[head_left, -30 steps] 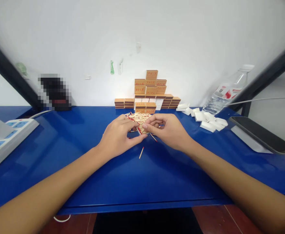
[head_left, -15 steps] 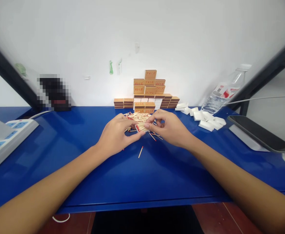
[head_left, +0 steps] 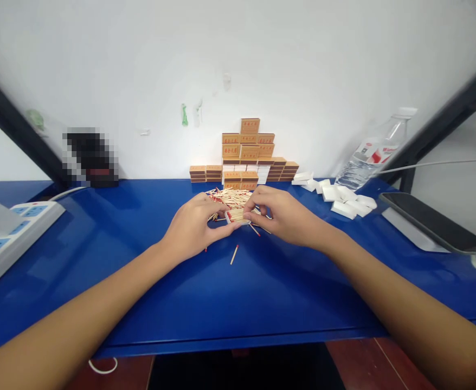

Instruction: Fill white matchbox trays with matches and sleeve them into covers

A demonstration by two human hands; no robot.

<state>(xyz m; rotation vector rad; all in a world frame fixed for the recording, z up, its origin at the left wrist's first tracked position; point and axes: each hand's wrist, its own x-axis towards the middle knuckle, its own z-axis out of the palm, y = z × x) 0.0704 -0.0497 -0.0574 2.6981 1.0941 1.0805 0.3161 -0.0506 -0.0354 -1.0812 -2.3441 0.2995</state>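
Observation:
My left hand [head_left: 191, 225] grips a small white matchbox tray [head_left: 244, 222] between thumb and fingers. Red-tipped matches [head_left: 235, 215] lie side by side inside it. At the tray's right end, the thumb and fingers of my right hand [head_left: 287, 216] are pinched on the ends of the matches; how many they touch is hidden. Just behind both hands spreads a heap of loose matches [head_left: 233, 197]. One single match [head_left: 234, 254] rests on the blue table [head_left: 238, 303] nearer to me.
Orange-brown matchboxes [head_left: 249, 138] are stacked against the wall. Several white trays [head_left: 346, 201] lie to the right, beside a leaning water bottle [head_left: 372, 151] and a phone [head_left: 437, 222] on a white block. A power strip [head_left: 22, 233] sits at the left.
My right hand's fingertips have shifted slightly at the tray's right end, and more of the tray's front edge shows. My left hand keeps its hold. The camera view has moved a little.

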